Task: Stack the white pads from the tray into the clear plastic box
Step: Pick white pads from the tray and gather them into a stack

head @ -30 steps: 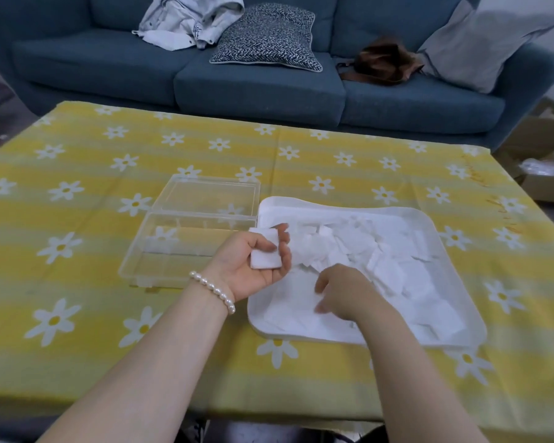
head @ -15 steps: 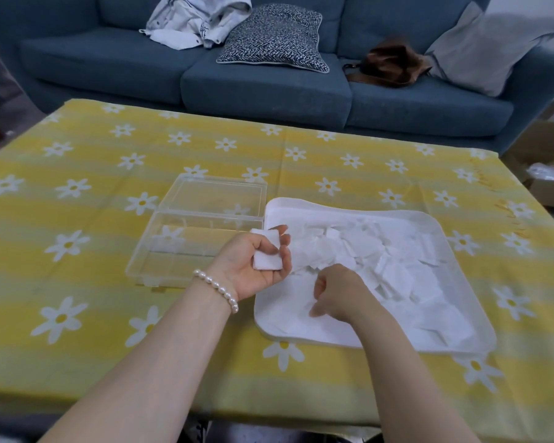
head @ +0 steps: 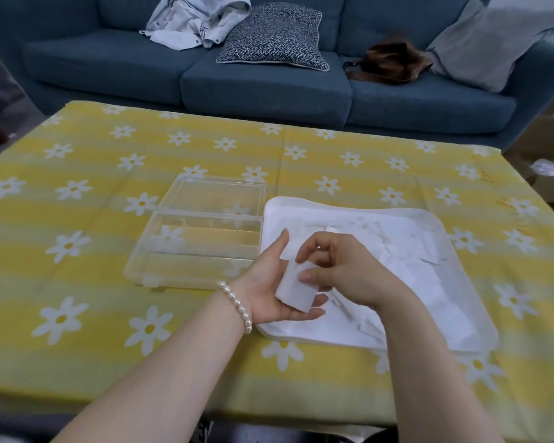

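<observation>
A: Starting at the left, what is sitting on the yellow daisy tablecloth (head: 77,251)?

B: The clear plastic box (head: 194,249) is lying open there, its lid (head: 213,195) folded back on the far side; I am seeing no pads inside it; the cloth pattern is showing through the bottom.

A: And the nearer arm?

B: The left hand (head: 269,282), with a pearl bracelet (head: 235,303) at the wrist, is hovering over the tray's left edge, just right of the box; its palm is turned up, the thumb is pointing up and the fingers are curling under a small stack of white pads (head: 296,289), cradling it.

A: Is the other hand touching that stack?

B: Yes; the right hand (head: 343,270) is meeting it from the right; its thumb and fingertips are pressing against the stack's top face, with the index finger bent above; whether it is pinching a separate pad there I cannot tell.

A: And further right?

B: The white tray (head: 429,219) is resting on the cloth, touching the box's right side; loose pads (head: 406,247) are lying jumbled in it, overlapping; behind the table a blue sofa (head: 269,84) is carrying a patterned cushion (head: 275,36), a crumpled garment (head: 195,17), a brown bag (head: 390,59) and a grey pillow (head: 493,43).
</observation>
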Demonstrator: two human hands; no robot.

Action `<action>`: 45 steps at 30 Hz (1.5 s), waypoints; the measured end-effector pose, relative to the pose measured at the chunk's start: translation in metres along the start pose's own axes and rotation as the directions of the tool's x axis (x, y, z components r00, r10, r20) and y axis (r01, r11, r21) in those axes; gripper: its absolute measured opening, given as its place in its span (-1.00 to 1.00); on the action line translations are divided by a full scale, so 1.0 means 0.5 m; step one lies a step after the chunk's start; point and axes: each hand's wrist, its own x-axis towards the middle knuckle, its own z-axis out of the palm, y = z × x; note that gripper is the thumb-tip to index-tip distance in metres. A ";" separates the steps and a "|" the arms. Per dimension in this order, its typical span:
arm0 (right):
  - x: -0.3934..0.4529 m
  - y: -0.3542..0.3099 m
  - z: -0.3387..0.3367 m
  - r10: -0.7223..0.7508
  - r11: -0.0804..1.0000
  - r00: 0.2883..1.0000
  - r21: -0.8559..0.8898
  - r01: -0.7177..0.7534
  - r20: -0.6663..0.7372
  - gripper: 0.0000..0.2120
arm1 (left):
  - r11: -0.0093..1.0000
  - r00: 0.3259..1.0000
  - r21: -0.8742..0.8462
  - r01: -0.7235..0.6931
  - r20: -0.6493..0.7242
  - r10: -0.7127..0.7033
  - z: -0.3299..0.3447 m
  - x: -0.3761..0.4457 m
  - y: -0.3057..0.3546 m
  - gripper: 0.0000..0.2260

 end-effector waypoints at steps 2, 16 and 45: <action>0.003 0.001 0.004 0.000 1.000 1.000 -0.005 0.000 -0.021 -0.79 | 1.000 1.000 0.012 0.013 0.015 -0.014 0.004 0.000 0.000 -0.28; 0.021 0.004 0.031 -0.118 0.981 0.950 -0.184 0.066 -0.290 -0.74 | 0.997 0.988 0.022 -0.073 -0.133 0.076 0.010 -0.011 0.014 -0.41; 0.035 0.029 0.022 0.255 0.962 0.965 -0.087 -0.260 -0.063 -0.60 | 0.947 0.934 -0.163 -0.278 -0.275 0.227 -0.047 -0.031 0.070 -0.91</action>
